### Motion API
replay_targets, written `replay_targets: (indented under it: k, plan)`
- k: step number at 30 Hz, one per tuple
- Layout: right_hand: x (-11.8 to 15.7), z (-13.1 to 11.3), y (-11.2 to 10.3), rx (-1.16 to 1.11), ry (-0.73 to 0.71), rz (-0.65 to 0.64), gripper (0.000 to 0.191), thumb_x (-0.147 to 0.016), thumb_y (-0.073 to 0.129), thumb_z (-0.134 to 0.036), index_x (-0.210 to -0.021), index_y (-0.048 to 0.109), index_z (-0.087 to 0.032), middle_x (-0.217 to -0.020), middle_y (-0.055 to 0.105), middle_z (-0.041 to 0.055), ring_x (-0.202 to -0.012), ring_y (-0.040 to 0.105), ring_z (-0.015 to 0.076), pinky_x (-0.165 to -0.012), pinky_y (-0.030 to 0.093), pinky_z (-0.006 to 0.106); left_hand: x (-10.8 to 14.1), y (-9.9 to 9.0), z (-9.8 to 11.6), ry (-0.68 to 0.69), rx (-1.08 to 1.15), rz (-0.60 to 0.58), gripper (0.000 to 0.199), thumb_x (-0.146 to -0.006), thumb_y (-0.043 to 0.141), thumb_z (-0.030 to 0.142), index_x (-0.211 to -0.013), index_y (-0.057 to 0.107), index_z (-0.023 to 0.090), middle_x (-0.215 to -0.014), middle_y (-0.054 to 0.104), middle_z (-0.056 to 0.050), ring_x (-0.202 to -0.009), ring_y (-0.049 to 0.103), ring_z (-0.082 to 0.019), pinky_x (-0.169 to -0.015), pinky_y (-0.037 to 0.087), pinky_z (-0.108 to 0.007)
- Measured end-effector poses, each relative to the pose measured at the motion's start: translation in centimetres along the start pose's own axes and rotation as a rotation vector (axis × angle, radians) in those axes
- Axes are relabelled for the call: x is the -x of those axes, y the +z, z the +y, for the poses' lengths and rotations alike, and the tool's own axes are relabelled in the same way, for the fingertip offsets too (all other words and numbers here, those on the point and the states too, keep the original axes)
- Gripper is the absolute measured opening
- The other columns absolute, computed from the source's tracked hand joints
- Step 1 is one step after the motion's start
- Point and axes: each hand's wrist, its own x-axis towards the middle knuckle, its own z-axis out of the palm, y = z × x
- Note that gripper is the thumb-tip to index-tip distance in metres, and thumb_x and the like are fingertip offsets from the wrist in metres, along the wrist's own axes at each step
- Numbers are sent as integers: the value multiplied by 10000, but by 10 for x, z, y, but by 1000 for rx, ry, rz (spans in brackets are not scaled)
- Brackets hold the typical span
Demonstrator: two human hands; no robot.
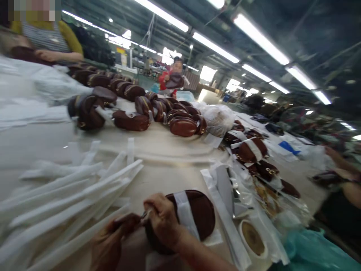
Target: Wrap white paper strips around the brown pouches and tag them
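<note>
A dark brown oval bag (201, 214) with a white paper band (185, 212) around it lies at the lower middle of the view. My right hand (163, 222) is closed at the bag's left end, its fingers pinching near a small metal piece. To its left, my left hand (109, 241) is closed on a dark brown strap (126, 222) that runs toward that metal piece. The bag's left part is partly hidden behind my right hand.
White paper strips (76, 199) lie spread at left. Rows of brown bags (182, 127) stand farther back. At right are a tape roll (253, 238), plastic wrapping, banded bags (251, 149) and a teal bag (318, 250). Other people work at the left, back and right.
</note>
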Motion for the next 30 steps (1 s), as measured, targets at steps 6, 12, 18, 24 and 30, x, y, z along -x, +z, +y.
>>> replay_targets:
  k: [6,12,18,24,30]
  plan:
    - [12,19,-41,121,-62,-153,145,-834,545,-221,-930,651,-198,-935,658,71,-922,603,187,-857,478,345,-7,-9,31,169,372,195,245,-445,816,260,-597,675,129,-562,653,-28,-522,599,-142,-528,505,-236]
    - [-13,24,-77,334,-12,-378,418,-758,628,-297,-1166,606,-206,-1262,569,106,-1205,487,255,-1035,355,475,-20,-36,35,234,574,443,341,-361,856,228,-569,600,141,-577,651,44,-503,597,-105,-526,538,-230]
    - [-66,48,-116,301,397,-743,576,-605,717,-365,-1138,635,-160,-1146,646,126,-1067,594,275,-935,437,449,-21,-35,36,214,616,374,382,-345,877,231,-545,565,139,-600,665,38,-521,615,-122,-506,546,-231]
    - [-68,51,-122,163,477,-956,411,-503,758,-351,-876,717,-183,-761,695,-25,-675,625,136,-581,477,204,-19,-35,43,181,613,335,352,-339,867,210,-547,588,150,-580,667,37,-483,605,-120,-461,528,-203]
    - [-23,33,-137,112,672,-1040,355,-345,824,-339,-632,700,-171,-552,611,-75,-487,505,81,-428,355,153,-22,-51,24,67,476,300,264,-416,848,269,-547,632,192,-605,687,25,-511,633,-147,-509,563,-220]
